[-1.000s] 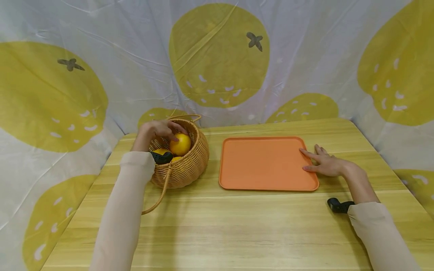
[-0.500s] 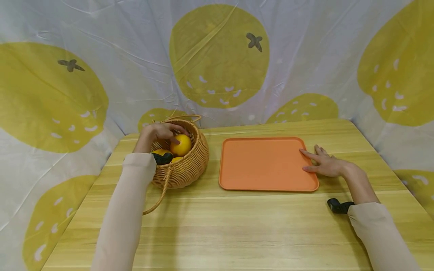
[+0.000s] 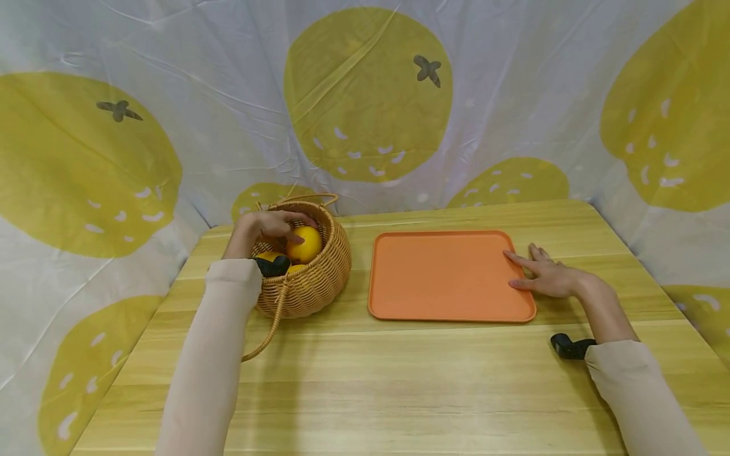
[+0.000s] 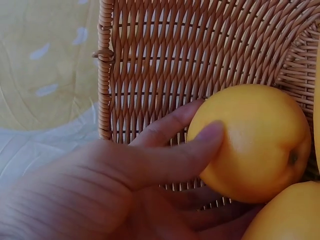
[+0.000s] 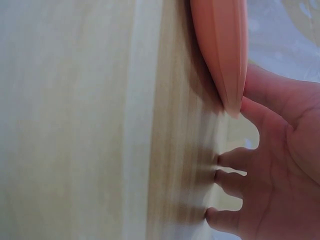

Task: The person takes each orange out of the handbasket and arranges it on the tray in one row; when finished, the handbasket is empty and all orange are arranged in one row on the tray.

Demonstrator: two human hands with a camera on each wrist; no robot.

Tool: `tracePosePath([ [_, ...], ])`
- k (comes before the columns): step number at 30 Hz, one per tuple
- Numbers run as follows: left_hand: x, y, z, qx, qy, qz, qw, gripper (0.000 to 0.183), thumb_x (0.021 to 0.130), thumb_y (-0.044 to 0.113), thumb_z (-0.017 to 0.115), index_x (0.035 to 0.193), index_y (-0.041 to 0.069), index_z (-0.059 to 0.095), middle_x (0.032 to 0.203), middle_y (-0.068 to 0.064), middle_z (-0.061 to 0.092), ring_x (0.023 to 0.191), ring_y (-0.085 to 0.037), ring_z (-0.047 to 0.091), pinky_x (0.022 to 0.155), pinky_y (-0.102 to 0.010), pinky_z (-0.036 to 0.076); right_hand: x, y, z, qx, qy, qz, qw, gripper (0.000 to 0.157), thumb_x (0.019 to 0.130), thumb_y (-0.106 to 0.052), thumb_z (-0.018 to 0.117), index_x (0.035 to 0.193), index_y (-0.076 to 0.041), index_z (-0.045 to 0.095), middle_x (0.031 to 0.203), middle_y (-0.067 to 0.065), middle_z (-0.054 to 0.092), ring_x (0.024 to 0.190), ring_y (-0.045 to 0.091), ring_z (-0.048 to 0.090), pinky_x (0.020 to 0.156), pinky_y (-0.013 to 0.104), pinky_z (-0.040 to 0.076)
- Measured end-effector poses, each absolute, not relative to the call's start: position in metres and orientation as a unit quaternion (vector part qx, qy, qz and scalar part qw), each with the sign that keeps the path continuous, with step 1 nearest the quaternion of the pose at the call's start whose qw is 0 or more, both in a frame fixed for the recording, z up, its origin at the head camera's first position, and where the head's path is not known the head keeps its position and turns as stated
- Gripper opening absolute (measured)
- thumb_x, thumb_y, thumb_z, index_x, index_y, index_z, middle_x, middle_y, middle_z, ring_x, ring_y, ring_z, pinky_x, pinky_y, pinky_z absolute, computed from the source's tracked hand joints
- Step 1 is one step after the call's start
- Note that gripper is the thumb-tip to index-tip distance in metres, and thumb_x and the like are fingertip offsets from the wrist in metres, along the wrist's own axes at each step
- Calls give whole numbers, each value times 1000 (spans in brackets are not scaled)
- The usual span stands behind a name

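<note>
My left hand (image 3: 270, 226) reaches over the rim of a wicker basket (image 3: 319, 288) at the left of the table. It holds a round yellow-orange orange (image 4: 252, 142), with the thumb pressed on its near side and the fingers passing behind and beneath it. A second orange (image 4: 290, 215) lies against the held one in the left wrist view. At the right, my right hand (image 3: 550, 277) spreads over the right edge of a flat orange tray (image 3: 441, 275). Its thumb and index finger rest on the tray's rim, while the other fingertips touch the tabletop in the right wrist view.
The basket's rope-like handle (image 3: 272, 332) hangs down at its front onto the wooden table (image 3: 399, 380). Behind the table rises a pale curtain (image 3: 513, 95) with big yellow fruit prints. A black wrist device (image 3: 572, 347) sits below the right hand.
Little differs. The left forearm has shifted slightly to the right, and the orange in that hand sits a touch lower. The right hand and the tray have stayed in place.
</note>
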State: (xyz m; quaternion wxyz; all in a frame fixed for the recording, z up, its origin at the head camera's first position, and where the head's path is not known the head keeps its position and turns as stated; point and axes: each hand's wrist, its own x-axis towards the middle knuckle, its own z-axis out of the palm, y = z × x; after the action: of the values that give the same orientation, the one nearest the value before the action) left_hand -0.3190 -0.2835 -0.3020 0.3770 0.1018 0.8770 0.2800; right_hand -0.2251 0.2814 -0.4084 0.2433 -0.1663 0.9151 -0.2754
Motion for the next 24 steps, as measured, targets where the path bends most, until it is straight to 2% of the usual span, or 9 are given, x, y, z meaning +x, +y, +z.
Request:
tracePosePath([
  [7, -319, -283, -305, 109, 875, 284, 377, 60, 107, 17, 56, 161, 8, 32, 167, -25, 17, 149, -44, 30, 119, -58, 37, -225, 282, -409, -168, 914, -278, 243, 86, 105, -43, 58, 164, 0, 14, 159, 46, -21, 146, 66, -20, 108, 84, -11],
  [12, -320, -283, -307, 124, 880, 276, 366, 60, 106, 16, 59, 160, 7, 35, 165, -25, 22, 147, -44, 34, 117, -58, 39, -225, 282, -409, -168, 914, -278, 243, 86, 104, -43, 59, 164, 0, 14, 159, 46, -21, 146, 65, -20, 108, 84, -11],
  [16, -320, -284, -307, 142, 884, 271, 353, 57, 104, 14, 61, 157, 5, 39, 163, -25, 26, 141, -41, 38, 112, -53, 44, -225, 282, -409, -167, 914, -275, 245, 86, 105, -43, 58, 165, -1, 13, 159, 45, -21, 146, 65, -20, 108, 84, -11],
  [19, -324, -288, -310, 155, 887, 270, 340, 57, 102, 14, 65, 155, 7, 45, 165, -22, 27, 142, -39, 36, 111, -50, 43, -225, 282, -409, -167, 914, -275, 247, 86, 105, -43, 58, 165, -2, 13, 159, 45, -22, 146, 64, -21, 108, 84, -11],
  [24, -322, -288, -304, 180, 896, 250, 319, 55, 101, 16, 66, 153, 7, 48, 165, -23, 29, 145, -43, 34, 113, -53, 42, -225, 282, -409, -167, 914, -276, 247, 86, 105, -43, 58, 165, -2, 13, 159, 45, -22, 146, 64, -21, 108, 84, -11],
])
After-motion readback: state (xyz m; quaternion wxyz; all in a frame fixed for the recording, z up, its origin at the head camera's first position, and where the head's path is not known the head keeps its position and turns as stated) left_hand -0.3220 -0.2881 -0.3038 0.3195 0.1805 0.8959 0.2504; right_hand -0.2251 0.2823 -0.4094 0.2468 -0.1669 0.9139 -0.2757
